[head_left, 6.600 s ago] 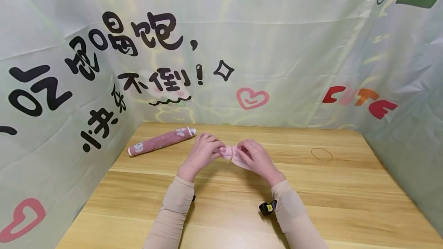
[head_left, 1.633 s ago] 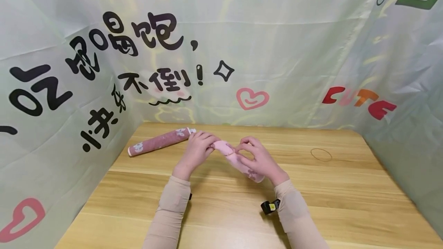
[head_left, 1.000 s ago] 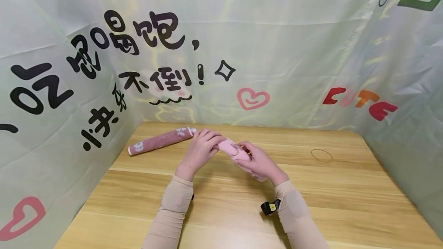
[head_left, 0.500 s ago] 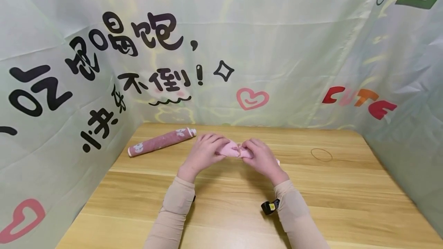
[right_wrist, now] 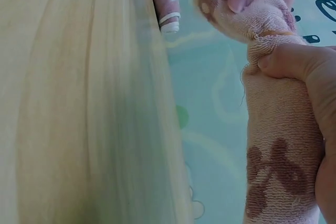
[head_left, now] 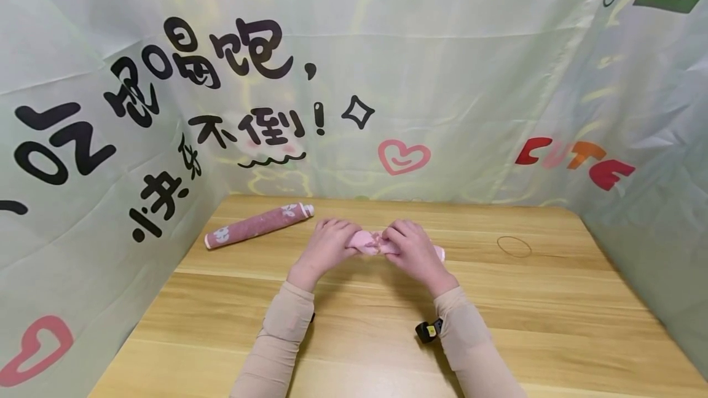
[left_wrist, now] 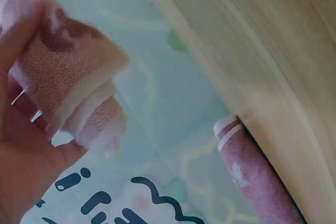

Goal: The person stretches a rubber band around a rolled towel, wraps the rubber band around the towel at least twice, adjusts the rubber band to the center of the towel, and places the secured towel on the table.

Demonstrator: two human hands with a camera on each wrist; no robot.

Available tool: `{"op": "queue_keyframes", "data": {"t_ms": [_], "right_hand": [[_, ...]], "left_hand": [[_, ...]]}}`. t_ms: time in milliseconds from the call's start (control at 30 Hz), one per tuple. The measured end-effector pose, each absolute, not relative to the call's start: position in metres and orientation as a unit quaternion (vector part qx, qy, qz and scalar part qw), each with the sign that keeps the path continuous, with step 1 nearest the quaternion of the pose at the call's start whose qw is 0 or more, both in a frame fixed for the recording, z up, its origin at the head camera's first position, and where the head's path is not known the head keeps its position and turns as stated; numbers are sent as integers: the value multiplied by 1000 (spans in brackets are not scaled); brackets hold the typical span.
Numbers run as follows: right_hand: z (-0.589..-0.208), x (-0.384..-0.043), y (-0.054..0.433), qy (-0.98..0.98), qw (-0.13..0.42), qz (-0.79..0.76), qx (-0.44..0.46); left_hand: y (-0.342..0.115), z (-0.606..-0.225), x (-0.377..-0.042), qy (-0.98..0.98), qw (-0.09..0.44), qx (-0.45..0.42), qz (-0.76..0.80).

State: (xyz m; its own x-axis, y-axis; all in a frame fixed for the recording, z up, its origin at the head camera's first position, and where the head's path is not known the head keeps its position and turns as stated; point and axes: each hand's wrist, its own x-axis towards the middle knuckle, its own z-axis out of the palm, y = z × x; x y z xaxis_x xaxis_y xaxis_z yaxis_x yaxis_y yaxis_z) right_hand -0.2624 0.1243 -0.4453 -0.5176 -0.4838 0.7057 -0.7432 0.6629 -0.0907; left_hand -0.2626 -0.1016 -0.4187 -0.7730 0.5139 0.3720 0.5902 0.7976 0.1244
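Between both hands, above the table, is a rolled pink towel (head_left: pixel 363 241) with darker printed patches. A thin rubber band (right_wrist: pixel 281 34) cinches its middle, where the cloth is pinched in and creased. My left hand (head_left: pixel 326 247) grips the part left of the band; in the left wrist view the loose layered end of the towel (left_wrist: pixel 73 72) sticks out past the fingers. Just right of the band, my right hand (head_left: pixel 413 253) holds the roll, its thumb pressing the cloth beside the band in the right wrist view. The towel's right end shows beyond that hand.
A darker mauve rolled towel (head_left: pixel 257 226) with pale prints lies at the table's back left. A loose rubber band (head_left: pixel 514 247) lies at the right on the wooden table (head_left: pixel 354 349). Printed curtains (head_left: pixel 470 91) enclose the back and sides.
The pink towel has swung from slanting down to the right to nearly level. My right fingers, spread at the band earlier, now grip the roll beside it. The mauve towel and loose band stay put.
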Motion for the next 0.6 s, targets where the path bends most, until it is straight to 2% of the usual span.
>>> {"op": "queue_keyframes", "data": {"t_ms": [300, 500, 600], "right_hand": [[-445, -261, 120, -855, 316, 194, 362], [-442, -258, 121, -857, 262, 262, 359], [-439, -256, 121, -848, 262, 292, 357]], "left_hand": [[-104, -420, -264, -917, 232, -308, -105], [-106, -419, -264, -897, 273, -331, -105], [-105, -419, -264, -889, 283, -345, -104]]}}
